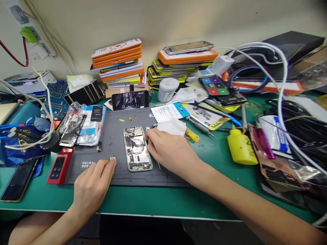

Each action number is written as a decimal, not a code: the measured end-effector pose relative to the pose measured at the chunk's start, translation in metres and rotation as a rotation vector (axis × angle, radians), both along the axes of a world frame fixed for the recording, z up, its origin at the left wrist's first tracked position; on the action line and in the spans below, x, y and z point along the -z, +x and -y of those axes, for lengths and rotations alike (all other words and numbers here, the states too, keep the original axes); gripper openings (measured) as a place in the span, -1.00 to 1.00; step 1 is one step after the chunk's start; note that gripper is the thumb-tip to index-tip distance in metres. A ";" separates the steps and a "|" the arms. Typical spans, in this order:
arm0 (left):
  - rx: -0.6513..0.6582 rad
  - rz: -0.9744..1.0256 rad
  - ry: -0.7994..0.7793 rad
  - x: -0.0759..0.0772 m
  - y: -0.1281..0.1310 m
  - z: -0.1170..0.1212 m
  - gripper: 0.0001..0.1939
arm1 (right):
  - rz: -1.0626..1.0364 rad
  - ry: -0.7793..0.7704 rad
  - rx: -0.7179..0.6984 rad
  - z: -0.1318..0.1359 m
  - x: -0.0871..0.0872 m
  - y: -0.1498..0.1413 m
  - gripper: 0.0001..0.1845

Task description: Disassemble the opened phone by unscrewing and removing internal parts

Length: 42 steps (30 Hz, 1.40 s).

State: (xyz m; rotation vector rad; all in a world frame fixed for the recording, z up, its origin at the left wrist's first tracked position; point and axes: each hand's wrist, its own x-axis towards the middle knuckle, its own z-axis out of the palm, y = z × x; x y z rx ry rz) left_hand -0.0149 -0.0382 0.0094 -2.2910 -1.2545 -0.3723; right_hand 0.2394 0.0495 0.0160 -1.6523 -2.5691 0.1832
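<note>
An opened smartphone (138, 148) lies face up on the dark grey work mat (114, 126), its inner boards and a round coil showing. My right hand (163, 146) is closed at the phone's right edge, around what looks like a thin screwdriver (159, 165); a round grey cap shows above the fingers and a thin shaft below, the middle being hidden. Left of the phone, my left hand (93, 182) rests on the mat with its fingers pinched at a small silvery part (112, 158). A small dark component (99, 146) and a tiny metal piece (110, 137) lie nearby.
A lit phone (130, 100) leans behind the mat. Stacked orange and yellow boxes (117, 56) stand along the wall. A red device (59, 166) sits at the mat's left end. Rightward are a pen-like driver (199, 125), a yellow bottle (241, 146) and white cables (282, 95).
</note>
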 end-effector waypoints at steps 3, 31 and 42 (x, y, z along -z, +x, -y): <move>0.024 0.032 -0.008 0.002 -0.005 0.007 -0.91 | -0.004 0.002 -0.005 0.001 0.000 0.001 -0.82; -0.091 0.164 -0.148 0.001 -0.003 0.004 -0.78 | -0.004 0.015 -0.051 0.003 -0.008 0.005 -0.79; -0.055 0.399 -0.376 -0.009 0.003 -0.005 -0.72 | 0.013 0.019 -0.033 0.002 -0.004 0.004 -0.80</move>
